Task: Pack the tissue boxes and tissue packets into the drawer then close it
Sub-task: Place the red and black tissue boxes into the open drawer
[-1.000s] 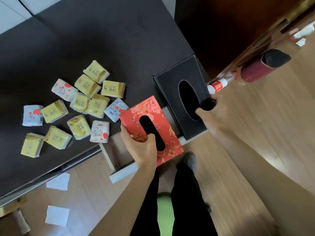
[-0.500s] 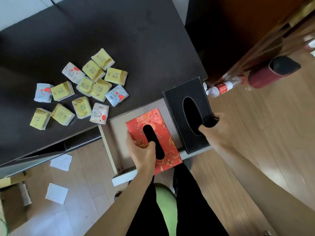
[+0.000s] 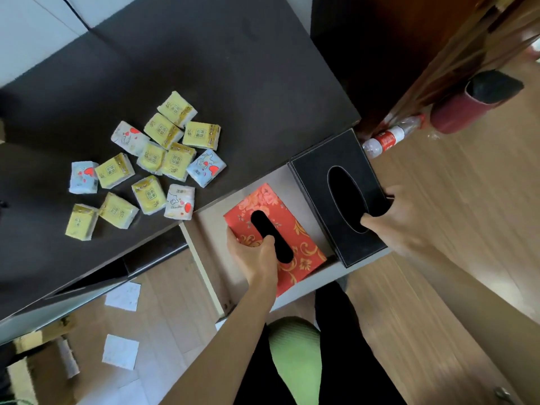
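Left hand gripping red tissue box, right hand gripping black tissue box, both lowered further into drawer

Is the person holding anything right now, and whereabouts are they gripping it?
Yes, two. The left hand grips the red tissue box at its near end, thumb hooked into the slot. The right hand grips the black tissue box likewise.

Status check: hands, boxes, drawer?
Left hand grips red tissue box, right hand grips black tissue box, both over open drawer. Packets on desk. Nothing blocking.
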Tool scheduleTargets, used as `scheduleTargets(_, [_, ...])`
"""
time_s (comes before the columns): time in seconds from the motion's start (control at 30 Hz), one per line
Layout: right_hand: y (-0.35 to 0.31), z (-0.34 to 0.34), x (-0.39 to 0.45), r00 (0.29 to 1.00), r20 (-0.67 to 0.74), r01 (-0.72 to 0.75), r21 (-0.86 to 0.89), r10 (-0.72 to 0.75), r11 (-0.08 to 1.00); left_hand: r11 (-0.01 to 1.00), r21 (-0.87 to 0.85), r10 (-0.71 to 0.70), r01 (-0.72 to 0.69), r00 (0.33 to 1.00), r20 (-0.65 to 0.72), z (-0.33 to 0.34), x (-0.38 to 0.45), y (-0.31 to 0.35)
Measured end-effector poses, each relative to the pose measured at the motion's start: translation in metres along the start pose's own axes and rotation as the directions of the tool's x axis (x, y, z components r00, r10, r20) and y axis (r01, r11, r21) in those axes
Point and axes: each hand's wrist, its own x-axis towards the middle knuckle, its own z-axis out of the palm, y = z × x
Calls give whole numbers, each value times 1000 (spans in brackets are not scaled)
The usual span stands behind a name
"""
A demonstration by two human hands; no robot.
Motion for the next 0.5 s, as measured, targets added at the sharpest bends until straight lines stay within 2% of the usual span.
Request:
scheduleTargets(0.23, [-10, 1, -10, 999, -45, -21, 9, 22, 1000, 994, 36, -111, 107, 983, 149, 10, 33, -1])
scheduleTargets(0.33, [-15, 5, -11, 999, -45, -21, -29, 19, 999, 996, 88, -33, 24, 994, 107, 11, 35, -4])
scheduleTargets(0.5, [-20, 20, -2, 998, -35, -46, -5, 46, 999, 996, 79, -50, 39, 989, 138, 22, 36, -20])
